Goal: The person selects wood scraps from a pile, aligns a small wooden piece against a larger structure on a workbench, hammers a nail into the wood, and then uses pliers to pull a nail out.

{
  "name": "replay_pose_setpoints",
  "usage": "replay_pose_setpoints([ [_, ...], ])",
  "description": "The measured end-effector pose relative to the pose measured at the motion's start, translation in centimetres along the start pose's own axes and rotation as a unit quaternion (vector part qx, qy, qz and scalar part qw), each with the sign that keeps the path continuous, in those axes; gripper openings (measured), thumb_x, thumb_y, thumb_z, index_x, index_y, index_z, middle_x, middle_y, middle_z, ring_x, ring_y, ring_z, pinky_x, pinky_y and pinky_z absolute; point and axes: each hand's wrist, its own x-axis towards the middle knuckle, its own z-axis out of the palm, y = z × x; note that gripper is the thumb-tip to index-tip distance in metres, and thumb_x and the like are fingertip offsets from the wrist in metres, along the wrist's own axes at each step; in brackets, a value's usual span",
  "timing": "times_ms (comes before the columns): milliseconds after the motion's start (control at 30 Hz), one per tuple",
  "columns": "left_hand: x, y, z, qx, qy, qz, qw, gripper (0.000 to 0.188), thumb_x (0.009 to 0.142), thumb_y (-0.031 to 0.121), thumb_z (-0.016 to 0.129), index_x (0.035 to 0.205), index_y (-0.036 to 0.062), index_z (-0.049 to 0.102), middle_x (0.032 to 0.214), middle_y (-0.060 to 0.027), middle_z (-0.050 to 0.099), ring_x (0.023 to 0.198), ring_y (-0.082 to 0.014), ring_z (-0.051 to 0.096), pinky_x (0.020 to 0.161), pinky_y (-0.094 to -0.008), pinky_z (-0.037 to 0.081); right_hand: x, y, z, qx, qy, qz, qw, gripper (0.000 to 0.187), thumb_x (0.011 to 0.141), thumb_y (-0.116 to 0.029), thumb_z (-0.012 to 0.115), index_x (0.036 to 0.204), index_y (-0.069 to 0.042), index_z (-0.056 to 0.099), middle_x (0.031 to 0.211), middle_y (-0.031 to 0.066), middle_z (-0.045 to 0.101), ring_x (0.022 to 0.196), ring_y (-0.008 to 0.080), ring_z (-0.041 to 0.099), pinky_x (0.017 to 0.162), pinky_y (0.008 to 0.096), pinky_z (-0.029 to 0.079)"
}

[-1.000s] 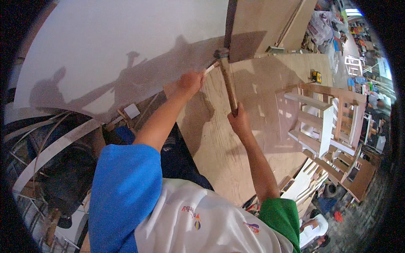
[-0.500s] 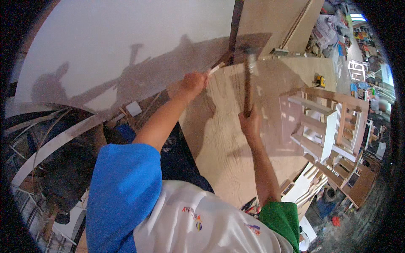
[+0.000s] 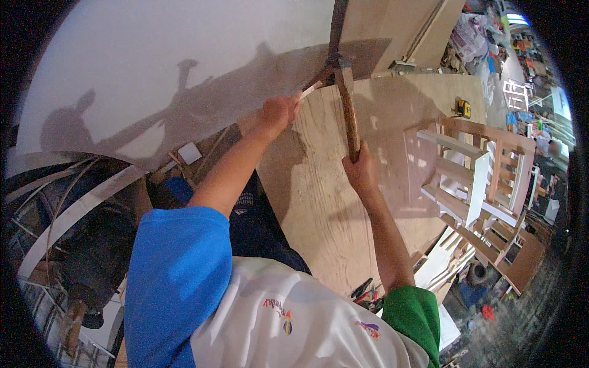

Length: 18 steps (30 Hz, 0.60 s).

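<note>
My right hand [image 3: 360, 170] grips the lower end of a wooden-handled hammer [image 3: 347, 104], whose metal head sits at the top edge of a large plywood sheet [image 3: 331, 202]. My left hand [image 3: 279, 113] pinches a thin pale strip or chisel-like tool [image 3: 308, 92] right beside the hammer head, at the sheet's upper left edge. A dark upright post [image 3: 337, 27] rises just behind that spot. My blue left sleeve and green right sleeve fill the bottom of the view.
A white wall panel [image 3: 153, 73] stands behind on the left, carrying shadows. Wooden chair frames [image 3: 475, 168] are stacked at the right. A yellow tape measure [image 3: 462, 108] lies on a far board. Pliers [image 3: 366, 291] lie near the plywood's lower edge. Curved white strips [image 3: 73, 214] lie at left.
The hammer swung back from the raised, upright position to the sheet's top edge, its head now meeting the strip held by my left hand. The left hand stayed in place.
</note>
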Motion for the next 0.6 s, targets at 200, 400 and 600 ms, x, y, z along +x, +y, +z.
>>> replay_pose_setpoints([
  [200,0.3,-0.7,1.0,-0.004,0.009,0.034,0.999,0.037,0.090,0.034,0.048,0.121,0.0166,0.056,0.078,-0.0147,0.065,0.069,-0.0339,0.062,0.062,-0.0473,0.050,0.3,-0.2,-0.7,-0.015,-0.008,-0.020,1.000,0.033,0.074,-0.013,0.064,0.100,0.003,0.050,0.081,0.0238,0.062,0.077,0.0388,0.062,0.067,0.0441,0.049],
  [400,0.7,-1.8,3.1,-0.013,-0.030,0.011,0.999,0.039,0.089,0.031,0.048,0.127,0.0187,0.052,0.078,-0.0150,0.063,0.072,-0.0359,0.061,0.063,-0.0490,0.050,1.7,3.7,0.5,-0.105,-0.073,-0.009,0.992,0.041,0.075,-0.018,0.066,0.107,-0.001,0.047,0.083,0.0234,0.063,0.079,0.0422,0.061,0.067,0.0495,0.049],
  [600,-0.1,-0.9,0.8,-0.031,0.027,0.021,0.999,0.028,0.090,0.030,0.049,0.107,0.0134,0.063,0.076,-0.0169,0.062,0.070,-0.0365,0.060,0.062,-0.0501,0.048,1.1,2.1,-0.6,-0.076,-0.034,0.001,0.997,0.053,0.074,-0.020,0.067,0.119,-0.001,0.046,0.089,0.0240,0.063,0.084,0.0428,0.061,0.072,0.0506,0.048],
])
